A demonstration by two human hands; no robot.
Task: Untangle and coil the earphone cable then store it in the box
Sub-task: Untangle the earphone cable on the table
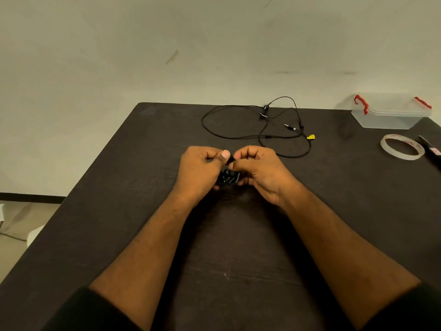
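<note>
Both hands (202, 168) (256, 168) are pinching one coiled bundle (228, 179); beyond it another earphone (262, 125) is lying loose, box (389, 114) still waiting.

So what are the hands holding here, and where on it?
Both hands, left and right, grip a small black bundle, apparently coiled cable, between them, fingertips pinching its top. The earphones lie untouched.
</note>
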